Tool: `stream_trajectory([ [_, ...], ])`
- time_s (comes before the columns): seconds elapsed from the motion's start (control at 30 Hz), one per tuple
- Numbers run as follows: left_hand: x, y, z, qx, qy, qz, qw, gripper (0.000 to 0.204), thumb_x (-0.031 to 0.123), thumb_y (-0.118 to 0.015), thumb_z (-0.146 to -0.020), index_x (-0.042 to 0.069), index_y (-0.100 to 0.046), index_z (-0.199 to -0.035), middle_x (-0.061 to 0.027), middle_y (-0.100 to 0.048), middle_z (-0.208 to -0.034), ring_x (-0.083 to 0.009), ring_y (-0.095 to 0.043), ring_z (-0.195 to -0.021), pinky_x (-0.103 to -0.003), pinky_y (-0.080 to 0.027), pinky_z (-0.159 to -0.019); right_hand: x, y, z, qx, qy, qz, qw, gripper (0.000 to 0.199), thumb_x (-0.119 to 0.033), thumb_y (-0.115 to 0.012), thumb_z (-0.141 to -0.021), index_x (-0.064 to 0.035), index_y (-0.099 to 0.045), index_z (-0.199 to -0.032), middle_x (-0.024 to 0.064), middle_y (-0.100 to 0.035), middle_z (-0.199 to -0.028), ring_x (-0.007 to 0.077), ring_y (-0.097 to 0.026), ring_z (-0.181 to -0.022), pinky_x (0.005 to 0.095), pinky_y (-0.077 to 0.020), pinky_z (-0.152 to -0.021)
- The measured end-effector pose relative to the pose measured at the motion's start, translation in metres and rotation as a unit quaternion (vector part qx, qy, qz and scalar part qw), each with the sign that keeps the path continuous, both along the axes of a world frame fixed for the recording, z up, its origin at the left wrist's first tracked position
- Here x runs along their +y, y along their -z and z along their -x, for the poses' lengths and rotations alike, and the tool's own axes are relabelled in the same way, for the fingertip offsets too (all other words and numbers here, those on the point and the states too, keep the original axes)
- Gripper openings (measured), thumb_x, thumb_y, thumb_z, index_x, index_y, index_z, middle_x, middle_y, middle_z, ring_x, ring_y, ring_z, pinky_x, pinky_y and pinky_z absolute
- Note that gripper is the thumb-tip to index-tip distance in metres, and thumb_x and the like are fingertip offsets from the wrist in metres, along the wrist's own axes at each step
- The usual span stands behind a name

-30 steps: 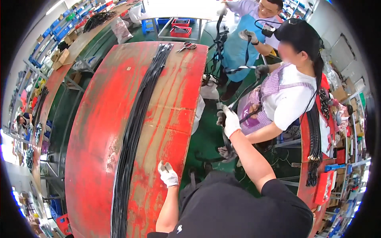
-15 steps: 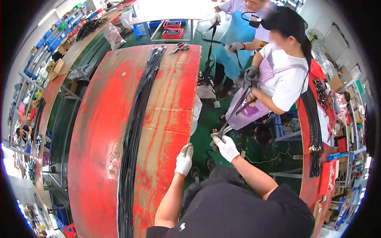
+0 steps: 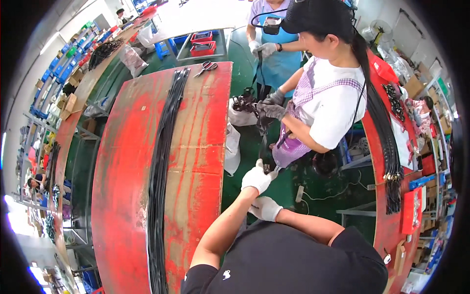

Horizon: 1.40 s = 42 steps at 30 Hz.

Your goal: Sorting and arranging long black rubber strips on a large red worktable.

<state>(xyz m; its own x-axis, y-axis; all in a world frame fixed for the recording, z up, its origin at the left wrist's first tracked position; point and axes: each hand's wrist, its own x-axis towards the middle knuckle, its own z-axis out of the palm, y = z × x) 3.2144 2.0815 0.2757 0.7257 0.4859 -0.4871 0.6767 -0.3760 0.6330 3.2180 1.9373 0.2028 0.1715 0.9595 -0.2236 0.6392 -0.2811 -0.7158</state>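
My left hand [image 3: 257, 179], in a white glove, reaches forward past the table edge. Its fingers are closed on the lower end of a black strap [image 3: 264, 154] that runs up to a co-worker's grey-gloved hands [image 3: 271, 107]. Below it, close to my body, is my right hand [image 3: 266, 209], also white-gloved. Its fingers look curled, and whatever they may hold is hidden. Farther back, a second person's gloved hands [image 3: 263, 49] hold a black strap at its upper part. A dark tangled bunch of straps [image 3: 245, 103] lies on a white sack behind the strap.
Left of me stands a red, worn table [image 3: 122, 161] with a long bundle of black straps [image 3: 164, 157] along it and scissors [image 3: 206, 67] at its far end. More black straps [image 3: 384, 132] hang over the right-hand bench. White sacks [image 3: 232, 147] stand beside the table.
My left hand has moved from beside the table onto the strap. My right hand has left the strap and drawn back toward my body. The co-worker's hands have come lower and nearer the table.
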Motion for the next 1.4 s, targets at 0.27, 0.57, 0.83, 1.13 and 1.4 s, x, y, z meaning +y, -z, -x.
stream_trajectory([
  [0.27, -0.017, 0.112, 0.046, -0.031, -0.114, 0.143, 0.983, 0.084, 0.036, -0.074, -0.092, -0.004, -0.041, -0.159, -0.0242, -0.067, -0.137, -0.0273, -0.07, -0.116, -0.036, -0.055, -0.099, -0.004, 0.015, -0.007, 0.033, -0.296, -0.056, 0.953, 0.036, -0.037, -0.059, -0.103, -0.0053, -0.076, -0.096, 0.0201, -0.075, -0.096, 0.0412, -0.071, -0.092, 0.0508, -0.0538, -0.088],
  [0.57, -0.065, 0.012, 0.1, -0.079, -0.273, 0.312, 0.907, 0.04, 0.04, -0.069, -0.1, 0.001, -0.073, -0.109, -0.0018, -0.066, -0.085, -0.0117, -0.059, -0.074, -0.03, -0.047, -0.065, -0.019, 0.016, -0.018, -0.04, -0.439, 0.044, 0.896, 0.076, -0.062, -0.07, -0.088, -0.0007, -0.065, -0.134, 0.0273, -0.066, -0.134, 0.0425, -0.061, -0.128, 0.048, -0.0481, -0.109],
  [0.83, -0.126, -0.023, 0.206, -0.136, -0.427, 0.332, 0.83, 0.043, 0.046, -0.062, -0.106, 0.005, -0.072, -0.116, 0.0008, -0.064, -0.077, -0.0112, -0.058, -0.067, -0.029, -0.047, -0.063, 0.01, 0.006, -0.061, 0.46, -0.21, 0.175, 0.845, 0.111, -0.039, -0.083, -0.09, -0.0012, -0.014, -0.168, 0.0219, -0.039, -0.166, 0.0329, -0.05, -0.145, 0.0418, -0.0447, -0.117],
  [1.13, -0.22, -0.002, 0.307, -0.178, -0.429, 0.307, 0.83, 0.041, 0.04, -0.063, -0.106, 0.001, -0.074, -0.116, -0.0036, -0.071, -0.086, -0.0151, -0.067, -0.077, -0.033, -0.056, -0.08, 0.011, 0.003, 0.024, 0.54, -0.1, 0.045, 0.834, 0.102, -0.037, -0.082, -0.093, -0.0032, -0.021, -0.167, 0.0204, -0.046, -0.158, 0.029, -0.053, -0.138, 0.042, -0.0424, -0.117],
  [1.4, -0.336, 0.026, 0.401, -0.299, -0.527, 0.294, 0.739, 0.036, 0.034, -0.063, -0.107, -0.001, -0.067, -0.118, -0.0048, -0.068, -0.079, -0.0184, -0.071, -0.078, -0.035, -0.059, -0.08, -0.042, -0.006, 0.103, 0.533, -0.045, 0.023, 0.844, 0.084, -0.026, -0.077, -0.097, 0.0024, -0.032, -0.161, 0.0135, -0.059, -0.136, 0.018, -0.063, -0.104, 0.0325, -0.0542, -0.092],
])
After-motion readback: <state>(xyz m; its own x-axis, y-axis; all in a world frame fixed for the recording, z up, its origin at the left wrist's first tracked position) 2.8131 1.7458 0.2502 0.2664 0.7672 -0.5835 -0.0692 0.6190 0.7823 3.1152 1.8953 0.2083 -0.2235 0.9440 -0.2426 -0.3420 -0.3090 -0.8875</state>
